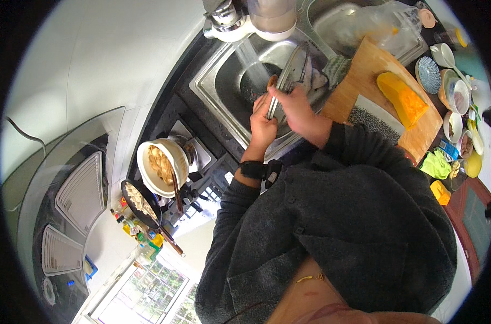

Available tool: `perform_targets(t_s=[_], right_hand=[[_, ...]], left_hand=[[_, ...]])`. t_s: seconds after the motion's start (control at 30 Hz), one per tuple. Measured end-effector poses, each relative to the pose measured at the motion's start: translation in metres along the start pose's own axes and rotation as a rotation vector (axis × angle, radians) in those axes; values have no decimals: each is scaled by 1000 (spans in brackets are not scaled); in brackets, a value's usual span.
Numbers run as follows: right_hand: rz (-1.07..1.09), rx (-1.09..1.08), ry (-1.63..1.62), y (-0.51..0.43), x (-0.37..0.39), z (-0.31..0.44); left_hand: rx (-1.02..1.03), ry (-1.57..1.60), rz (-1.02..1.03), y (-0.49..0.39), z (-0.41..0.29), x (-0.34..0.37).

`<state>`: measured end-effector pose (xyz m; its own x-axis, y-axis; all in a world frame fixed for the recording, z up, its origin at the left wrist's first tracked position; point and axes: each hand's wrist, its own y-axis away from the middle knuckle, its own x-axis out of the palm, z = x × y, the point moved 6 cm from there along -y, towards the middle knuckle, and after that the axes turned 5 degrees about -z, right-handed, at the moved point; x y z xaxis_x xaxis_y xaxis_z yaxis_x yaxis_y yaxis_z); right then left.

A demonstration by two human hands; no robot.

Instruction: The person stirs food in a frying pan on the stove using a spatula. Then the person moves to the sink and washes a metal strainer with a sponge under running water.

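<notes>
A round glass pot lid (290, 69) with a metal rim is tilted nearly on edge over the sink basin (239, 101). On its left face is a brown knob (272, 81). My left hand (263, 123) grips the lid's lower rim, close below the knob. My right hand (300, 111), slightly blurred, has its thumb at the rim and its other fingers toward the opposite face, partly hidden. Running water (251, 60) falls into the basin just left of the lid. A greyish cloth (316, 79) lies behind the lid.
Right of the sink, a wooden cutting board (361, 69) bears a cut pumpkin piece (403, 99) and a speckled cleaver blade (377, 119). Several bowls stand beyond, including a blue-patterned bowl (427, 75). At left are a cream pot (164, 166) with food and chopsticks, and a frying pan (140, 202).
</notes>
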<state>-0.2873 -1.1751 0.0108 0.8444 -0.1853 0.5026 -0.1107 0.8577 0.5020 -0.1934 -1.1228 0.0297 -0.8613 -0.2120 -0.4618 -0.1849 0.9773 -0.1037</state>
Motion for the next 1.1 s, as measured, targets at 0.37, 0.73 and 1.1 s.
perform_targets(t_s=[0.37,0.73,1.1], right_hand=[[-154,-22,130,-14,-4,-10],[-94,179,63,-89,-28,30],[123,-543,502,-6,-4,55]], left_hand=[[10,-35,-32,0,3,0],[116,-274,15,2,-16,-14],[54,-145,36,-17,-12,-9]])
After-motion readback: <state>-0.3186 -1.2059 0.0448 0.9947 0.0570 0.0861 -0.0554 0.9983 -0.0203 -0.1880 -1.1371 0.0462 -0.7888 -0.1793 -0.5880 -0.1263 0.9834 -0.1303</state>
